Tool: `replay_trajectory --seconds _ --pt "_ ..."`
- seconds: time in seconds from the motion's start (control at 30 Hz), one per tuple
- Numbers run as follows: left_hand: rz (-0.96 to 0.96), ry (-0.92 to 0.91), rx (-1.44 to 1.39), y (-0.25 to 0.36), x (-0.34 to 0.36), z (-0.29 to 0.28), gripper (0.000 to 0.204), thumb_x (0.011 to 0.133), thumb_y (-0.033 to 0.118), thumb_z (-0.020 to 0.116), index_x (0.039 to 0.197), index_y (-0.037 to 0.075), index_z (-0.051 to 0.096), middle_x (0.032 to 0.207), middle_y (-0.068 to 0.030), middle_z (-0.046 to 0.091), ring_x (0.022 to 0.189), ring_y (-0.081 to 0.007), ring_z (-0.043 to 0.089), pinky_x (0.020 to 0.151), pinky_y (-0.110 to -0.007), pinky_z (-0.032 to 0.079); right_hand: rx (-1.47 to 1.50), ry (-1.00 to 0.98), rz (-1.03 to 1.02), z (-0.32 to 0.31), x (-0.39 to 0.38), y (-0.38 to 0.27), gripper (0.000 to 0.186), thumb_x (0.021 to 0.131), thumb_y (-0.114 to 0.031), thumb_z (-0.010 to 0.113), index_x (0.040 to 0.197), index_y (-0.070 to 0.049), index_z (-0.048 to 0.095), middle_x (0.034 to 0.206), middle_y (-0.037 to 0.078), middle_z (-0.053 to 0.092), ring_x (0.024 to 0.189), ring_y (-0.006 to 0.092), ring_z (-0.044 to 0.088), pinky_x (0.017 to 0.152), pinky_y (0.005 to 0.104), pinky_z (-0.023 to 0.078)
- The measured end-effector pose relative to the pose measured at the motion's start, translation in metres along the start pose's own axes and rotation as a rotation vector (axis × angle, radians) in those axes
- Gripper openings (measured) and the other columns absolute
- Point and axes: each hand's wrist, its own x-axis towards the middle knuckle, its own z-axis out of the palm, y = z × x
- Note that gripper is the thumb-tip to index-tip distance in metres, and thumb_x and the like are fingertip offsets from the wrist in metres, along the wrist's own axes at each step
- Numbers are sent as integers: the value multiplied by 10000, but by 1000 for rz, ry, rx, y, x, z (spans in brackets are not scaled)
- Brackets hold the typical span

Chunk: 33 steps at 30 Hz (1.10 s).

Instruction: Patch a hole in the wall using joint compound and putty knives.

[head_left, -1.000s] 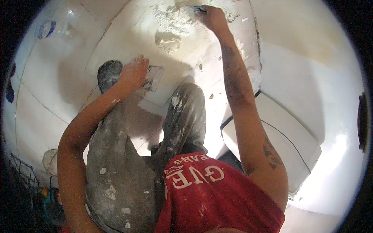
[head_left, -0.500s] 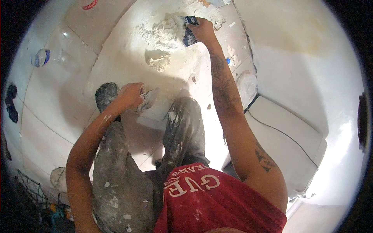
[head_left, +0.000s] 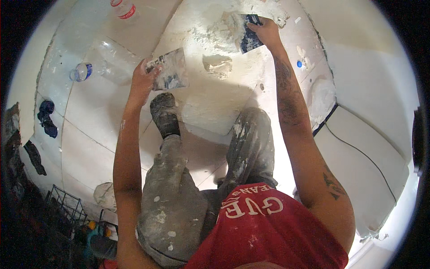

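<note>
My left hand (head_left: 142, 83) is closed on a wide putty knife (head_left: 174, 71), whose flat blade is smeared with white and dark patches. It hovers beyond my left foot, over the left edge of a pale board (head_left: 210, 107). At the far side my right hand (head_left: 268, 32) grips a dark blue spreader (head_left: 250, 40) coated with white material. The spreader's left edge meets a heap of whitish powder or paste (head_left: 226, 29) on the board. Nearer to me lies a small scooped patch of the same material (head_left: 218, 65).
Left of the board, a clear plastic bottle (head_left: 80, 72) lies on the tiled floor, with a red-labelled bottle (head_left: 123, 9) farther off. A black sock-like cloth (head_left: 47, 118) lies at far left. A blue cap (head_left: 299, 64) and a white panel with a cable (head_left: 358, 157) are at right.
My left hand has moved forward with the putty knife, from beside my foot to beyond it. My right hand stays at the powder heap with the spreader. The whole view has shifted.
</note>
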Motion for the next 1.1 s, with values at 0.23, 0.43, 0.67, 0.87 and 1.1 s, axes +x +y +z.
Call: replay_trajectory --seconds 0.23,0.43,0.67,0.87,1.1 --pt "-93 88 -443 26 21 29 240 689 38 610 903 -20 518 770 -70 569 658 -100 542 574 -220 440 -113 128 -57 10 -5 1 294 613 -287 623 779 -45 627 717 180 601 678 311 595 645 372 476" --pt "294 110 204 69 69 87 431 652 145 632 1006 -61 498 806 -187 591 716 -225 595 654 -299 462 -179 167 -163 9 -15 -20 295 597 -258 621 742 -3 604 679 202 581 659 338 585 629 388 475" --pt "385 83 397 96 93 132 470 654 141 590 1057 -66 464 864 -227 576 802 -318 575 739 -341 443 -89 207 -98 0 -24 -39 221 595 -186 560 689 12 581 664 233 560 653 380 563 655 417 469" --pt "412 204 406 84 114 154 495 641 128 576 1058 -99 438 929 -263 548 895 -374 530 818 -379 403 -156 172 -155 -2 -28 -44 157 617 -137 534 639 17 562 639 222 548 637 371 556 634 421 462" --pt "355 204 431 76 130 159 407 617 111 558 960 -92 479 884 -265 554 866 -380 535 797 -387 411 -200 231 -232 3 -31 -43 138 622 -113 519 608 20 550 628 211 543 606 371 548 611 424 457"
